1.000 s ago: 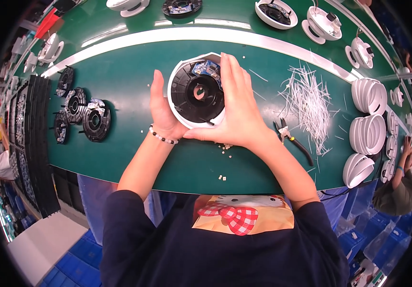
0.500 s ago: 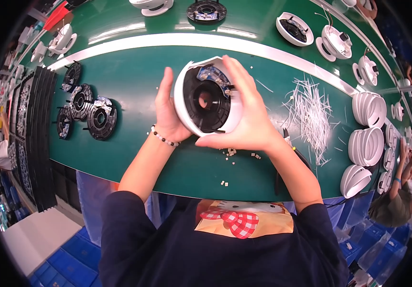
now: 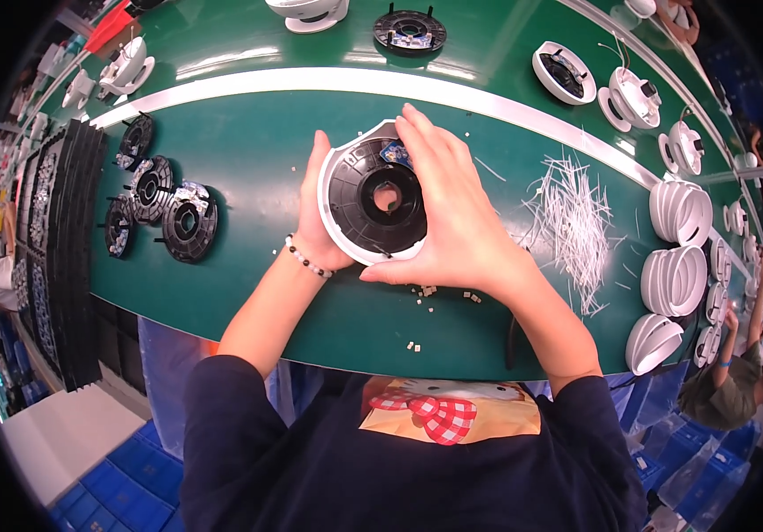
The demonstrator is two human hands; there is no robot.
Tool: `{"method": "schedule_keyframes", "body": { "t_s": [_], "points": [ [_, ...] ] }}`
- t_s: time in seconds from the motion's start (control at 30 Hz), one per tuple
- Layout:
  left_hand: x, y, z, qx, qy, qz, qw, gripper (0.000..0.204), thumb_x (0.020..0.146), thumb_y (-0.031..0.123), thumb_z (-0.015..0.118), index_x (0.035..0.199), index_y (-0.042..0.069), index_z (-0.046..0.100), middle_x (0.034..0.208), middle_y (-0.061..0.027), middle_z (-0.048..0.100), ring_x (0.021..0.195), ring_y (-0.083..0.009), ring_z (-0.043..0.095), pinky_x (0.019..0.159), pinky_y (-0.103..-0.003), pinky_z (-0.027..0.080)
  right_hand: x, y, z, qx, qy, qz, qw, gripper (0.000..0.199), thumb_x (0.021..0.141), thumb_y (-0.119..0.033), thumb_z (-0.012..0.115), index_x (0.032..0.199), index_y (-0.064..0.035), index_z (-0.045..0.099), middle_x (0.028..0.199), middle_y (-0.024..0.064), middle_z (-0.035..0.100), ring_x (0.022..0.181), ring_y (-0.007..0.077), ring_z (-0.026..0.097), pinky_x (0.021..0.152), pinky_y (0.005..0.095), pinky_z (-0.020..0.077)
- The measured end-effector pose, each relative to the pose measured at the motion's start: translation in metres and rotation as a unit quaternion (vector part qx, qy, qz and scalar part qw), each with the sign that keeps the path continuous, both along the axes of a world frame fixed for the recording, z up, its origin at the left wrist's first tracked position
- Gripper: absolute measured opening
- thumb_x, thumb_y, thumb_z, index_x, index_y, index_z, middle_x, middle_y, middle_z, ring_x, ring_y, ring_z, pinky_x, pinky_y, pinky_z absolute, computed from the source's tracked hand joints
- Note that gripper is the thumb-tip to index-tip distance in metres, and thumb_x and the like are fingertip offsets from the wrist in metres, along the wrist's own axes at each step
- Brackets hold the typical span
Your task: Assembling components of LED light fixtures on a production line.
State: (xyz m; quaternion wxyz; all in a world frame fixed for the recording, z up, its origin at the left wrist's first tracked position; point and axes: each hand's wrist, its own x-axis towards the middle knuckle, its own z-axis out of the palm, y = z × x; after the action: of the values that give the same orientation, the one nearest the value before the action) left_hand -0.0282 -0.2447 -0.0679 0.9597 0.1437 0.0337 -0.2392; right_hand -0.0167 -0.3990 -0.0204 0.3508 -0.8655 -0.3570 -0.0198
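I've got the left hand point(image 3: 318, 217) and right hand point(image 3: 457, 208) cupped round a white shell point(image 3: 385, 130) with a black disc point(image 3: 352, 208) inside, over the desk point(image 3: 249, 177). Four other discs point(image 3: 204, 222) sit left, messy white strips point(image 3: 572, 222) right, rings point(image 3: 656, 284) past those.
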Motion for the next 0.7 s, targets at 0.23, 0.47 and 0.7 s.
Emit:
{"method": "schedule_keyframes", "body": {
  "t_s": [0.23,0.47,0.7],
  "points": [
    [-0.002,0.003,-0.002,-0.009,0.012,-0.037,0.999,0.08,0.076,0.071,0.023,0.121,0.007,0.04,0.115,-0.0149,0.048,0.103,-0.0285,0.051,0.086,-0.042,0.045,0.019,-0.007,0.012,-0.03,0.019,0.121,0.992,0.111,0.04,-0.036,0.08,0.129,0.0003,0.024,0.128,0.0208,0.031,0.118,0.0354,0.031,0.097,0.043,0.0264],
    [-0.008,-0.009,-0.004,0.047,0.02,0.077,0.996,0.052,0.074,0.037,0.048,0.112,0.002,0.048,0.104,-0.0145,0.055,0.094,-0.0251,0.056,0.082,-0.037,0.047,0.002,-0.001,-0.02,0.016,-0.012,-0.003,1.0,0.114,0.038,-0.043,0.078,0.127,0.0048,0.024,0.126,0.0209,0.03,0.114,0.0367,0.033,0.095,0.0451,0.0239],
    [-0.01,-0.009,-0.013,0.083,-0.021,0.091,0.992,0.059,0.075,0.043,0.046,0.114,0.0,0.045,0.11,-0.0169,0.052,0.097,-0.0269,0.053,0.086,-0.039,0.044,-0.013,-0.002,-0.036,0.045,-0.018,-0.068,0.997,0.115,0.04,-0.044,0.077,0.13,0.0026,0.022,0.13,0.022,0.027,0.117,0.0378,0.029,0.097,0.0461,0.0209]
  ]
}}
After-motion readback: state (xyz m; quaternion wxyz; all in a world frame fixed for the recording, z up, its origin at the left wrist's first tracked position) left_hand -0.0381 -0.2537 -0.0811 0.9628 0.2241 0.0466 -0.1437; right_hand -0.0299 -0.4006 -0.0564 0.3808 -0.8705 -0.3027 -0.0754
